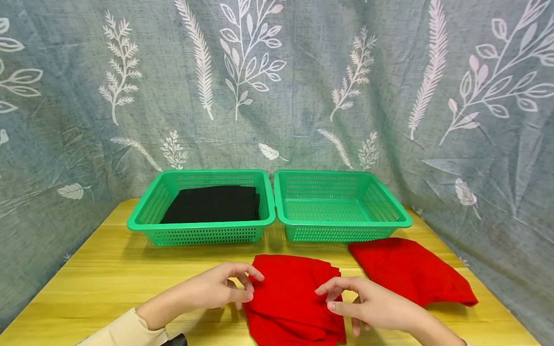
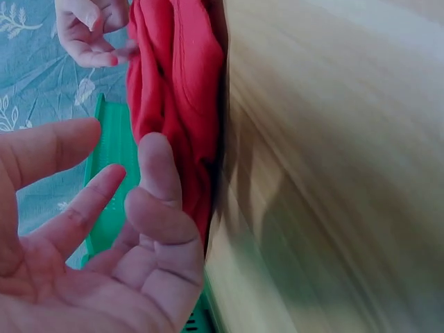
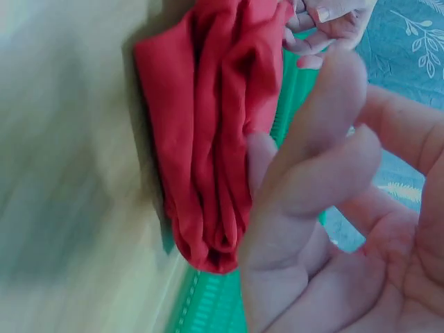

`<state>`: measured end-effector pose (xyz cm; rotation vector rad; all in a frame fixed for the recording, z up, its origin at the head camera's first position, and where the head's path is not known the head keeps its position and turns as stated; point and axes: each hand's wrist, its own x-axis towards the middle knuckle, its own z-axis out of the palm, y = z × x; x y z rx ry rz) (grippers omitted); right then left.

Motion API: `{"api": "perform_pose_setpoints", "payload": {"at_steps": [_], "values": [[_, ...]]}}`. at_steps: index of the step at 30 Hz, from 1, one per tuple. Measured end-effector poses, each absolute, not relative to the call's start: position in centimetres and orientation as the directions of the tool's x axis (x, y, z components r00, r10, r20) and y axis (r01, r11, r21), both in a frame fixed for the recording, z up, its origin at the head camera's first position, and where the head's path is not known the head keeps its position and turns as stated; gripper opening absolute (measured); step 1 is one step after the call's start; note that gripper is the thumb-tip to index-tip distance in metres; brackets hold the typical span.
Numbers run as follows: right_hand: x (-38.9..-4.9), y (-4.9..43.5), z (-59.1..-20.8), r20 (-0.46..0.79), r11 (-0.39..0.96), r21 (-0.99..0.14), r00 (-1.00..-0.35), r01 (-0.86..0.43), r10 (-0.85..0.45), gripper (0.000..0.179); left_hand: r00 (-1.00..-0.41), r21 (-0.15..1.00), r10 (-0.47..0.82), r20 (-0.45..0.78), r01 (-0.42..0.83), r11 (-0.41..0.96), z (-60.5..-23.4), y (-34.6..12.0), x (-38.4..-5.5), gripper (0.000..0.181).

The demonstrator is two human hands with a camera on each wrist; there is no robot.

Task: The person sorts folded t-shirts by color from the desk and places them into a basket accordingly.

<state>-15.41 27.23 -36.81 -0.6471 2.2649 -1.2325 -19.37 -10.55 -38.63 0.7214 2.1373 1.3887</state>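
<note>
A red folded cloth (image 1: 290,288) lies on the yellow wooden table (image 1: 108,278), in the near middle of the scene, between the two hands. It has several layers, and in the right wrist view these layers show as soft, rounded folds at the side of the cloth. The near end of it goes out of the head view.

The left hand (image 1: 235,283) is at the left edge of this cloth. Its fingers are loosely bent, with the thumb apart from the index finger, and it is released. The right hand (image 1: 361,300) is at the right edge, also released, with its fingers spread a little and softly bent toward the cloth. Some fingertips come very near to the fabric on both sides; whether they touch it, I cannot tell surely. A cream sleeve (image 1: 127,331) covers the left forearm.

A second red cloth (image 1: 411,271) lies on the table at the right, beyond the right hand and just before the right green basket (image 1: 346,235). This basket stands at the far side of the table, close beside the left green basket (image 1: 203,235). Inside the left basket there is a black cloth (image 1: 212,204), lying flat and looking folded. Behind the baskets hangs a grey-green curtain (image 1: 303,96) with white leaves and branches on it.
</note>
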Motion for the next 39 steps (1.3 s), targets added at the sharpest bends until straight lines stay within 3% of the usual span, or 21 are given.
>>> {"api": "perform_pose_setpoints", "payload": {"at_steps": [7,12,21,32,39], "values": [[-15.7,28.3,-36.7,-0.142,0.549,-0.816,-0.858,-0.182,-0.494,0.054,-0.768,0.922,0.623,-0.146,0.123,0.367,-38.6,-11.2,-19.9,0.05],[-15.9,28.6,-37.5,-0.191,0.561,-0.819,-0.867,-0.118,-0.461,0.065,-0.749,0.935,0.64,-0.17,0.084,0.346,-39.0,-11.3,-20.1,0.059],[-16.4,28.0,-38.5,-0.252,0.514,-0.857,-0.845,-0.032,-0.472,0.062,-0.733,0.948,0.656,-0.181,0.049,0.316,-39.7,-10.4,-20.5,0.061],[-17.1,27.6,-39.4,-0.268,0.444,-0.896,-0.807,0.008,-0.526,0.059,-0.746,0.939,0.635,-0.2,0.038,0.341,-40.2,-9.3,-20.2,0.05],[-16.9,27.1,-39.6,-0.275,0.413,-0.91,-0.785,0.027,-0.555,0.05,-0.719,0.946,0.673,-0.175,0.066,0.316,-40.4,-8.4,-19.9,0.043]]}}
